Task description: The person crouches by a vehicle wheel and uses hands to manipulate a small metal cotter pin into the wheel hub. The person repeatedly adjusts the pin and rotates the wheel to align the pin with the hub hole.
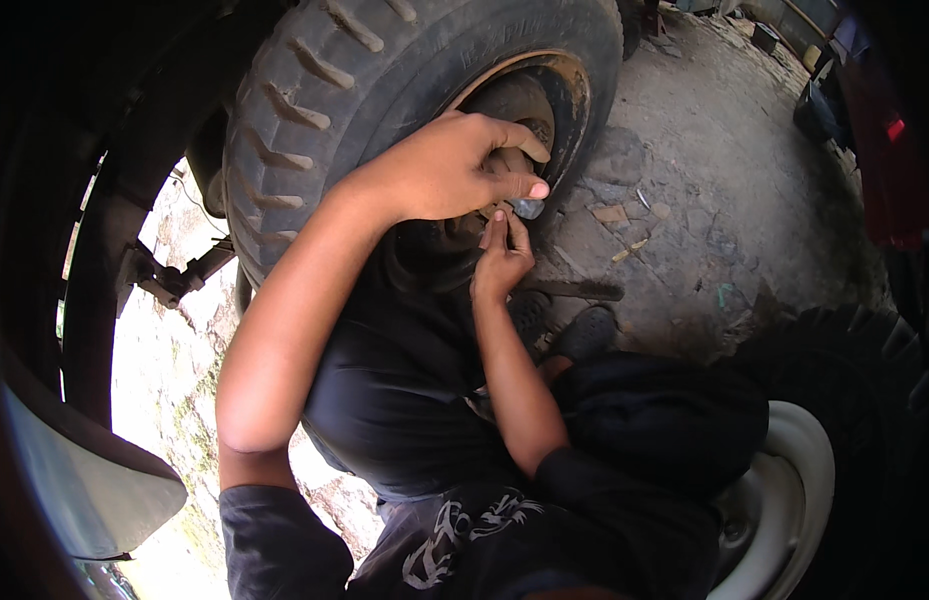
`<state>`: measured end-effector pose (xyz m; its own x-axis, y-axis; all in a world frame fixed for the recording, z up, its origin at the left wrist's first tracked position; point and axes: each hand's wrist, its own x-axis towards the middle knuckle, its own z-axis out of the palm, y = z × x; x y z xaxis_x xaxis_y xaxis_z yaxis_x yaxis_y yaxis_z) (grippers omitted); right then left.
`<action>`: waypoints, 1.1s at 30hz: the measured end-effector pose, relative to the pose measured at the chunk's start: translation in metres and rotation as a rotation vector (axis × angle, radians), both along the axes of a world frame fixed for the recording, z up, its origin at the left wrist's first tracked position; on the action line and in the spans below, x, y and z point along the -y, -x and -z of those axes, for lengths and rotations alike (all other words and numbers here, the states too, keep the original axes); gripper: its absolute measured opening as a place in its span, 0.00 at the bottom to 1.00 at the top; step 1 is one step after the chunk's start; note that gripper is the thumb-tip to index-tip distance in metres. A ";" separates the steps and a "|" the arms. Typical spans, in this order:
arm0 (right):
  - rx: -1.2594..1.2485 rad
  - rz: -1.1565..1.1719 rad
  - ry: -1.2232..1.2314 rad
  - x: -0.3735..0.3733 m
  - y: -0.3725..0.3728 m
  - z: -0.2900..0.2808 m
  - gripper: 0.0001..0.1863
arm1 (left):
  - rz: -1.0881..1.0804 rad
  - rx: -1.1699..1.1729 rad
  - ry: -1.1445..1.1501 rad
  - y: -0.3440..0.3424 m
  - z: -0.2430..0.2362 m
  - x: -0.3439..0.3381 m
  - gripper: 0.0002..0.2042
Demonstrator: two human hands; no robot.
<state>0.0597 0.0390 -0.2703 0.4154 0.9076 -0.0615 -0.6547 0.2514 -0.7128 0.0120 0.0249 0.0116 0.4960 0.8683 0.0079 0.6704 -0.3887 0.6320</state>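
Note:
A large black tyre [314, 110] with deep tread lugs stands in front of me, on a rusty-edged rim [574, 85]. My left hand [449, 165] reaches over the sidewall to the hub; its thumb and index finger are apart, and the other fingers curl partly hidden toward the hub. Just below its thumb, a greyish rounded piece [527, 208] shows at the hub. My right hand [504, 262] comes up from below, thumb and fingers pinched together against the lower hub. Whatever lies between those fingertips is too small to make out.
Dark bar [579, 289] lies on the dusty floor [694, 200] beside my shoe [587, 332]. Scraps and small debris are scattered to the right. Another tyre with a white rim [804, 470] is at lower right. Dark vehicle parts [164, 275] line the left.

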 end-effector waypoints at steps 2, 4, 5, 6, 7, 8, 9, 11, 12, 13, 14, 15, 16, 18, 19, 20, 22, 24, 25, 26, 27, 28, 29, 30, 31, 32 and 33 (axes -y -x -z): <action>0.100 0.008 0.016 0.002 -0.002 0.005 0.12 | -0.002 -0.038 -0.009 0.001 0.015 -0.001 0.23; 0.220 0.048 0.028 0.000 0.004 0.007 0.12 | 0.007 -0.084 0.035 0.001 0.018 -0.007 0.22; 0.188 0.021 0.036 0.002 0.003 0.007 0.12 | -0.016 -0.082 0.083 0.000 0.019 -0.008 0.22; 0.156 -0.007 0.044 0.007 0.002 0.007 0.12 | -0.039 -0.080 0.131 -0.001 0.021 -0.009 0.23; 0.116 -0.031 0.053 0.009 0.004 0.006 0.12 | -0.038 -0.083 0.110 -0.002 0.021 -0.009 0.23; 0.104 0.006 0.014 0.002 0.005 0.006 0.12 | -0.021 -0.091 0.072 -0.003 0.020 -0.010 0.23; 0.091 0.043 -0.024 -0.010 0.003 0.005 0.12 | -0.003 -0.100 0.034 -0.003 0.018 -0.012 0.23; 0.151 0.083 -0.059 -0.009 -0.001 0.006 0.11 | 0.029 -0.101 0.030 0.000 0.020 -0.008 0.24; 0.145 0.061 -0.027 -0.001 0.003 0.007 0.11 | 0.013 -0.104 0.054 0.003 0.024 -0.005 0.24; 0.145 0.051 -0.012 0.001 0.004 0.002 0.10 | 0.005 -0.102 0.059 0.003 0.024 -0.007 0.24; 0.144 0.042 0.003 0.004 0.005 -0.002 0.09 | -0.002 -0.100 0.065 0.002 0.023 -0.009 0.23; 0.167 0.041 -0.034 0.008 0.005 0.002 0.09 | -0.010 -0.077 0.083 -0.001 0.023 -0.010 0.23; 0.102 0.040 -0.015 0.006 0.006 -0.002 0.08 | -0.019 -0.084 0.083 -0.002 0.022 -0.009 0.23; -0.026 0.037 0.025 -0.004 0.004 -0.009 0.07 | -0.038 -0.098 0.084 -0.002 0.021 -0.009 0.23; 0.005 0.026 0.000 -0.006 -0.001 -0.005 0.06 | -0.009 -0.115 0.079 -0.001 0.023 -0.009 0.24; 0.036 0.034 -0.026 -0.008 0.002 -0.002 0.06 | 0.020 -0.133 0.073 0.002 0.024 -0.010 0.24; 0.105 0.055 -0.088 -0.012 0.002 0.001 0.05 | 0.035 -0.147 0.131 0.001 0.023 -0.009 0.25; 0.148 0.030 -0.023 0.002 0.002 0.005 0.05 | 0.008 -0.142 0.256 -0.003 0.018 -0.007 0.26; 0.136 0.014 0.011 0.009 0.004 -0.001 0.05 | 0.002 -0.148 0.277 -0.004 0.019 -0.009 0.26; 0.123 -0.002 0.046 0.013 0.004 -0.008 0.06 | 0.003 -0.165 0.234 -0.003 0.019 -0.009 0.27; 0.134 -0.004 0.058 0.014 0.001 -0.013 0.06 | 0.004 -0.181 0.191 -0.004 0.019 -0.008 0.27; 0.094 -0.003 0.038 0.012 0.000 -0.012 0.06 | 0.005 -0.195 0.156 -0.003 0.022 -0.006 0.27; 0.055 -0.003 0.018 0.006 -0.001 -0.013 0.06 | 0.026 -0.200 0.144 0.000 0.025 -0.006 0.27; 0.016 -0.002 -0.002 0.001 0.000 -0.013 0.06 | 0.046 -0.205 0.133 0.005 0.026 -0.006 0.27; 0.023 0.007 -0.022 0.000 -0.001 -0.008 0.08 | 0.069 -0.196 0.123 0.005 0.029 -0.004 0.28; 0.084 0.017 -0.006 0.001 -0.001 -0.002 0.08 | 0.042 -0.194 0.130 0.005 0.030 -0.005 0.28; 0.145 0.027 0.008 0.004 0.000 0.003 0.08 | 0.015 -0.192 0.137 0.004 0.028 -0.006 0.28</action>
